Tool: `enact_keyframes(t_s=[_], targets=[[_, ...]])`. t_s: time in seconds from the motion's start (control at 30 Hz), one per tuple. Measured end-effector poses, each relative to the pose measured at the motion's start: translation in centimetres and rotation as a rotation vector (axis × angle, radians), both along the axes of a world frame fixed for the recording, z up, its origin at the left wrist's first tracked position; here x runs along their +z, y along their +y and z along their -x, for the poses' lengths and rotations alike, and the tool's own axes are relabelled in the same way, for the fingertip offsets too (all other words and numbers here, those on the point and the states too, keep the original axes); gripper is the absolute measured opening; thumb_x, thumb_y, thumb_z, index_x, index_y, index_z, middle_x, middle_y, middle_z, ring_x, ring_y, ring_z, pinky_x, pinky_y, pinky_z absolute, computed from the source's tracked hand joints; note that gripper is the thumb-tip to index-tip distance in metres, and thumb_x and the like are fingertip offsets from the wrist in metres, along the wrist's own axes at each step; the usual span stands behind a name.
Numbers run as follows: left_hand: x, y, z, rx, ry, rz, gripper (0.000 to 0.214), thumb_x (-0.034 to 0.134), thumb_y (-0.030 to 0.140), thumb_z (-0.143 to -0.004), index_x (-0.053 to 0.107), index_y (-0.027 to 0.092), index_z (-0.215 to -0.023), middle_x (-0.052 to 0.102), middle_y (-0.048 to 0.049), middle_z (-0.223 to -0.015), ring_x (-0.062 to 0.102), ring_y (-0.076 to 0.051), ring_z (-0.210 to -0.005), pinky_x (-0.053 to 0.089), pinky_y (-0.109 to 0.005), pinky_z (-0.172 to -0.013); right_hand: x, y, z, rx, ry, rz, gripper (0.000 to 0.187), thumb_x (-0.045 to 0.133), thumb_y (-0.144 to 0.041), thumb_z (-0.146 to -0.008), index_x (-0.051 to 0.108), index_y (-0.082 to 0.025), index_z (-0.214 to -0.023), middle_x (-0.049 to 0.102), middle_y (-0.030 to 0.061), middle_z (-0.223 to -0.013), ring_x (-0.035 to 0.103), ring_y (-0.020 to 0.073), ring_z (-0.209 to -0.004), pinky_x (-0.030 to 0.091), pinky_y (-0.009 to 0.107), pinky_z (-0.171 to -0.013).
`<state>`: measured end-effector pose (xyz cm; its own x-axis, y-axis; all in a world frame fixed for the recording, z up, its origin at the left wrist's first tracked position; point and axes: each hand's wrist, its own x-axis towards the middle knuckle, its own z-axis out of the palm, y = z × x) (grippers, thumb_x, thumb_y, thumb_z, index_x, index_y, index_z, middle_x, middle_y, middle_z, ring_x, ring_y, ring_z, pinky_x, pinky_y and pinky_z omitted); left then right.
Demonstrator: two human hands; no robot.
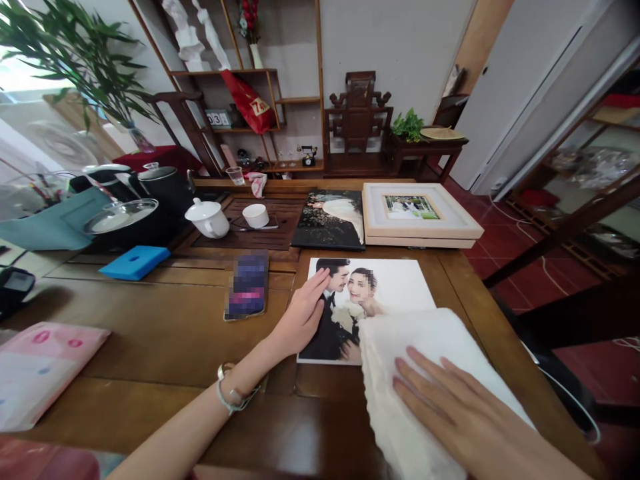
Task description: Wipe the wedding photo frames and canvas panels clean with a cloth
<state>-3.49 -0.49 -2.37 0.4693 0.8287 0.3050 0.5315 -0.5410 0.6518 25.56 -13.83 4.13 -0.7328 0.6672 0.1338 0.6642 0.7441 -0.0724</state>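
Observation:
A large photo print (395,283) of a couple lies flat on the wooden table (165,333). My left hand (301,313) rests flat on the print's left edge, fingers stretched out, a bracelet on the wrist. My right hand (450,407) lies flat, fingers spread, on a white cloth (425,347) that covers the print's lower right part. Neither hand grips anything.
A phone (247,285) lies left of the print. Behind it are a dark photo print (331,220) and a framed picture (417,213). A tea tray holds a teapot (207,218) and cup (255,215). A blue sponge (134,261) and pink packet (37,370) lie left.

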Motion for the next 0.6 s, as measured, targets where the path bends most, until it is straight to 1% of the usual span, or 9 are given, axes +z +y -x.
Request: enact_keyframes(t_s=[0.07,0.13,0.2,0.3,0.37,0.4,0.43,0.5,0.6], targets=[[0.0,0.0,0.0,0.002,0.011,-0.002,0.048,0.031,0.022,-0.099,0.034,0.022,-0.148,0.032,-0.0108,-0.156,0.024,-0.024,-0.146,0.022,-0.051,-0.119,0.4,0.3,0.1,0.007,0.008,0.073,0.098,0.045,-0.005,-0.048,0.044,-0.025,-0.144,0.042,0.0003,-0.149,0.037,0.0270,-0.138,0.043,0.047,-0.107],[0.0,0.0,0.0,0.008,0.033,0.001,0.048,0.030,0.023,-0.099,0.035,0.020,-0.147,0.032,-0.0114,-0.156,0.024,-0.024,-0.146,0.022,-0.051,-0.119,0.4,2.6,-0.1,-0.049,0.011,0.151,0.096,0.044,-0.005,-0.051,0.042,-0.025,-0.145,0.040,-0.0012,-0.150,0.036,0.0243,-0.139,0.035,0.049,-0.112],[0.1,0.0,0.0,0.010,0.054,0.001,0.048,0.030,0.023,-0.099,0.035,0.018,-0.147,0.032,-0.0119,-0.156,0.025,-0.023,-0.146,0.022,-0.050,-0.119,-0.1,6.1,-0.6,-0.128,0.037,0.172,0.091,0.044,-0.005,-0.057,0.038,-0.021,-0.147,0.037,0.0027,-0.152,0.032,0.0241,-0.141,0.027,0.054,-0.115],[0.1,0.1,0.0,0.012,0.062,-0.005,0.049,0.030,0.023,-0.099,0.036,0.017,-0.147,0.032,-0.0125,-0.156,0.025,-0.024,-0.146,0.022,-0.050,-0.119,-1.2,11.4,-1.6,-0.245,0.098,0.117,0.077,0.047,-0.013,-0.068,0.040,-0.016,-0.145,0.034,0.0086,-0.154,0.025,0.0268,-0.143,0.019,0.058,-0.116],[0.1,0.1,0.0,0.012,0.055,-0.009,0.049,0.030,0.023,-0.098,0.036,0.017,-0.146,0.033,-0.0125,-0.156,0.026,-0.024,-0.146,0.022,-0.050,-0.119,-1.8,13.5,-2.2,-0.316,0.145,0.086,0.070,0.046,-0.018,-0.075,0.040,-0.013,-0.145,0.036,0.0116,-0.152,0.025,0.0276,-0.143,0.019,0.058,-0.115],[0.1,0.1,0.0,0.012,0.052,-0.009,0.049,0.030,0.023,-0.098,0.037,0.017,-0.146,0.033,-0.0123,-0.155,0.026,-0.024,-0.146,0.022,-0.050,-0.119,-2.0,13.9,-2.4,-0.346,0.158,0.080,0.067,0.045,-0.021,-0.078,0.039,-0.011,-0.144,0.038,0.0129,-0.151,0.025,0.0282,-0.143,0.019,0.058,-0.115],[0.1,0.2,0.0,0.013,0.048,-0.008,0.049,0.030,0.023,-0.098,0.037,0.018,-0.146,0.034,-0.0120,-0.155,0.026,-0.024,-0.146,0.022,-0.050,-0.119,-2.1,13.8,-2.4,-0.370,0.160,0.080,0.065,0.044,-0.023,-0.080,0.039,-0.011,-0.144,0.038,0.0138,-0.151,0.025,0.0290,-0.143,0.019,0.059,-0.115],[0.1,0.2,-0.1,0.013,0.043,-0.006,0.049,0.031,0.023,-0.098,0.037,0.019,-0.146,0.034,-0.0113,-0.155,0.026,-0.024,-0.146,0.022,-0.050,-0.119,-2.1,12.2,-1.8,-0.379,0.126,0.087,0.066,0.045,-0.023,-0.080,0.039,-0.011,-0.145,0.038,0.0138,-0.151,0.022,0.0306,-0.144,0.019,0.061,-0.114],[0.1,0.2,-0.1,0.007,0.044,-0.012,0.049,0.031,0.022,-0.098,0.037,0.020,-0.146,0.033,-0.0107,-0.156,0.026,-0.024,-0.146,0.022,-0.050,-0.119,-1.6,7.3,0.1,-0.284,0.042,0.099,0.081,0.047,-0.012,-0.067,0.036,-0.013,-0.147,0.032,0.0111,-0.154,0.011,0.0315,-0.146,0.013,0.064,-0.114]])
